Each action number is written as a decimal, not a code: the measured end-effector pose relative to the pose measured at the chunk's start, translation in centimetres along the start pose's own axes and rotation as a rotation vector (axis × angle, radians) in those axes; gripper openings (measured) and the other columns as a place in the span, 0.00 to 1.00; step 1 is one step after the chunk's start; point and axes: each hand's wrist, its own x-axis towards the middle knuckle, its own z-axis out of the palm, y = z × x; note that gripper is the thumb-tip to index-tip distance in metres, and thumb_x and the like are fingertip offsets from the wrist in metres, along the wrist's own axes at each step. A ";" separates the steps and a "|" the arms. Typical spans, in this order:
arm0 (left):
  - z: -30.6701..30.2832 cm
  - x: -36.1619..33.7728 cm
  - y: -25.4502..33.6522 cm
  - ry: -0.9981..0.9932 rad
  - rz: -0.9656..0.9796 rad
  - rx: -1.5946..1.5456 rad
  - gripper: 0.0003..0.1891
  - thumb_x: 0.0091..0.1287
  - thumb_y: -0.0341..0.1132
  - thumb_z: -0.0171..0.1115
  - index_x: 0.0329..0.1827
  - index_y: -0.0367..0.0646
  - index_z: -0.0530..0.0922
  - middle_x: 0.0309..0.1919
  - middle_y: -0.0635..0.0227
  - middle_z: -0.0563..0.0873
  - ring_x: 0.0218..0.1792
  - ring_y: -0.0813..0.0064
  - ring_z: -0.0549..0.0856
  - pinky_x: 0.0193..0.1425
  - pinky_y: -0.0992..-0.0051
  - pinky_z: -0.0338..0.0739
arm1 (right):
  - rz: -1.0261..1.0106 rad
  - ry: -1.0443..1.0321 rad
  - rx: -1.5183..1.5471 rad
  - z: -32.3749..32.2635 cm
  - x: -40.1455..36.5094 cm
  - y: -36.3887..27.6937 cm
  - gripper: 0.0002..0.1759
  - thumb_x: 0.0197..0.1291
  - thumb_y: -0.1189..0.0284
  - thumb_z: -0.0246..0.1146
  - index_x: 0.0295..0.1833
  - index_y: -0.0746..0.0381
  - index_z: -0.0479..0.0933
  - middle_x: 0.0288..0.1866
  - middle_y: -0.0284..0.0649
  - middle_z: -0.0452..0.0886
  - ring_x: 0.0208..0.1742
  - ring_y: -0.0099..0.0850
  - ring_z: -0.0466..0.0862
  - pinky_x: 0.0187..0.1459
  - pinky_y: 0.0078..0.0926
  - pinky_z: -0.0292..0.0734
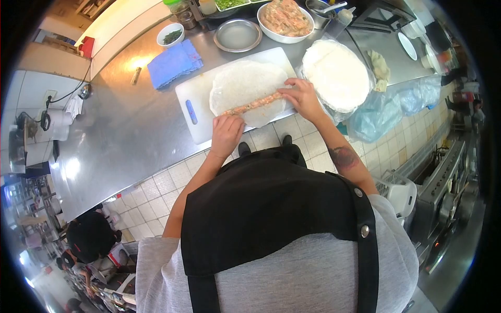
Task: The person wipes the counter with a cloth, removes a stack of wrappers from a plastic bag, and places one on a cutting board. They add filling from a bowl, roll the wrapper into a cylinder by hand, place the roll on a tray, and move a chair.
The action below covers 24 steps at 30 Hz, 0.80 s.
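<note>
A round translucent wrapper sheet [250,78] lies on a white cutting board [195,99], and a long strip of pinkish minced filling [253,106] runs across its near part. My left hand [227,133] is closed at the strip's left end, its fingertips on the wrapper's near edge; the thumb is partly hidden. At the other end, my right hand [303,99] pinches the tip of the filling between thumb and fingers. Just right of the board sits a round stack of white wrappers [336,73] on plastic.
Behind the board stand a metal plate [238,35], a bowl of minced filling [286,18] and a small bowl of chopped herbs [170,35]. A folded blue cloth [175,63] lies at the left. Plastic bags [370,117] hang over the counter edge at right.
</note>
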 end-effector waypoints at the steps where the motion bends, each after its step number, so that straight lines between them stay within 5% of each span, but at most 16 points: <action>1: 0.0 0.0 0.0 0.005 -0.002 0.004 0.08 0.54 0.27 0.68 0.37 0.43 0.79 0.36 0.69 0.83 0.41 0.68 0.81 0.48 0.67 0.66 | -0.003 -0.001 0.000 -0.1 -0.2 -0.1 0.11 0.57 0.66 0.65 0.46 0.50 0.85 0.50 0.33 0.78 0.53 0.32 0.75 0.54 0.35 0.64; 3: -0.1 0.1 -0.1 0.010 0.002 0.014 0.09 0.55 0.27 0.67 0.38 0.43 0.79 0.36 0.69 0.83 0.41 0.68 0.81 0.48 0.67 0.66 | -0.024 -0.104 -0.111 -0.5 -0.5 -0.6 0.22 0.57 0.64 0.65 0.59 0.48 0.79 0.59 0.34 0.74 0.59 0.34 0.72 0.57 0.39 0.61; 10: -0.7 1.0 0.0 0.043 0.003 0.002 0.10 0.57 0.27 0.67 0.42 0.43 0.80 0.35 0.69 0.84 0.41 0.67 0.81 0.50 0.66 0.67 | -0.013 -0.096 -0.066 -2.1 -1.1 -5.4 0.34 0.52 0.59 0.68 0.67 0.44 0.70 0.67 0.34 0.69 0.67 0.36 0.68 0.62 0.47 0.57; 13: -1.0 1.4 0.0 0.083 -0.019 -0.027 0.10 0.57 0.26 0.65 0.42 0.42 0.80 0.32 0.69 0.83 0.39 0.68 0.80 0.49 0.68 0.67 | -0.149 -0.112 -0.074 -0.8 -1.7 -5.7 0.27 0.50 0.63 0.69 0.59 0.46 0.77 0.65 0.32 0.71 0.67 0.35 0.68 0.61 0.47 0.57; 18: -1.7 2.5 -0.6 0.074 -0.086 -0.012 0.09 0.58 0.25 0.64 0.41 0.43 0.81 0.34 0.69 0.83 0.41 0.68 0.80 0.50 0.66 0.66 | -0.124 0.160 -0.157 0.8 0.4 -4.4 0.13 0.44 0.71 0.70 0.39 0.49 0.82 0.55 0.29 0.75 0.61 0.32 0.72 0.57 0.44 0.59; 24: -1.5 4.7 -2.5 0.140 -0.191 0.049 0.13 0.55 0.22 0.62 0.43 0.45 0.80 0.39 0.68 0.83 0.44 0.65 0.79 0.52 0.64 0.66 | -0.144 0.176 -0.154 1.5 5.1 -3.6 0.09 0.47 0.72 0.68 0.37 0.52 0.82 0.47 0.28 0.75 0.54 0.30 0.74 0.53 0.40 0.61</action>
